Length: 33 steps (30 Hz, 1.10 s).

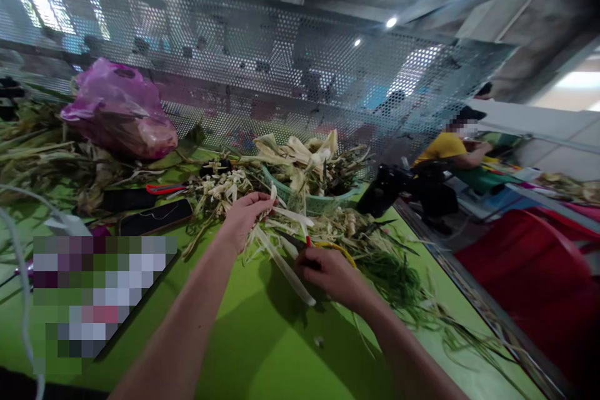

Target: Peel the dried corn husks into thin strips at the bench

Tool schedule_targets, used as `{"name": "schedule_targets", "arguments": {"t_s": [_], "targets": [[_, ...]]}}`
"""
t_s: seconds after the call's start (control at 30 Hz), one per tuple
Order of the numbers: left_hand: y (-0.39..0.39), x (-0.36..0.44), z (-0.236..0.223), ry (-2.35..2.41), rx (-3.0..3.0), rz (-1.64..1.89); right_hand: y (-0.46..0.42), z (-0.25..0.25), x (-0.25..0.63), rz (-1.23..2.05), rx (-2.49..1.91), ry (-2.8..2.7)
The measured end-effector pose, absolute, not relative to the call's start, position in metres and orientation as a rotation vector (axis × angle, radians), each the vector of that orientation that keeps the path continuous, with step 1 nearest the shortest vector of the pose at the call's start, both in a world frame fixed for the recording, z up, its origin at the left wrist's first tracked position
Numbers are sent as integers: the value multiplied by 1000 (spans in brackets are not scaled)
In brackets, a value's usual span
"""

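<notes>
My left hand [244, 220] pinches pale, dried plant strips [287, 269] that look like husk, fanned out toward the right and down over the green table. My right hand [330, 274] grips a pair of scissors [338, 249] with red and yellow on the handles. The dark blades point left toward the strips; whether they touch them I cannot tell. Behind both hands stands a teal plastic basket [323, 202] heaped with dried husks [300, 153]. A pile of small pale pieces [227, 189] lies just beyond my left hand.
Green shredded fibres [396, 281] and scraps lie along the right table edge. To the left are a dark phone [155, 217], a red-handled tool [164, 189] and a purple plastic bag [124, 109]. A perforated screen [225, 69] rises behind. A person in yellow [440, 149] sits at the right.
</notes>
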<state>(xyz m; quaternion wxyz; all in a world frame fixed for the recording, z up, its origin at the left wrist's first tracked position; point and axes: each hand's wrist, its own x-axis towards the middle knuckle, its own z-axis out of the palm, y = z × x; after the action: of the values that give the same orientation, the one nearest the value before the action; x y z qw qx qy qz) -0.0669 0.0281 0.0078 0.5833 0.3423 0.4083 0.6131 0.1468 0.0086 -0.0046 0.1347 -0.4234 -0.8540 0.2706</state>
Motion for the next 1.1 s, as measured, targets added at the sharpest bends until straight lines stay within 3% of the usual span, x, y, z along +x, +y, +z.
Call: {"name": "schedule_targets", "arguments": {"t_s": [0.33, 0.77, 1.1], "targets": [[19, -54, 6, 962, 1522, 961, 26, -1, 177, 636, -1312, -2118], [3, -33, -5, 679, 1969, 271, 45, -3, 206, 547, -1307, -1739], [7, -46, 2, 926, 2180, 198, 43, -6, 199, 542, -1305, -1874]]}}
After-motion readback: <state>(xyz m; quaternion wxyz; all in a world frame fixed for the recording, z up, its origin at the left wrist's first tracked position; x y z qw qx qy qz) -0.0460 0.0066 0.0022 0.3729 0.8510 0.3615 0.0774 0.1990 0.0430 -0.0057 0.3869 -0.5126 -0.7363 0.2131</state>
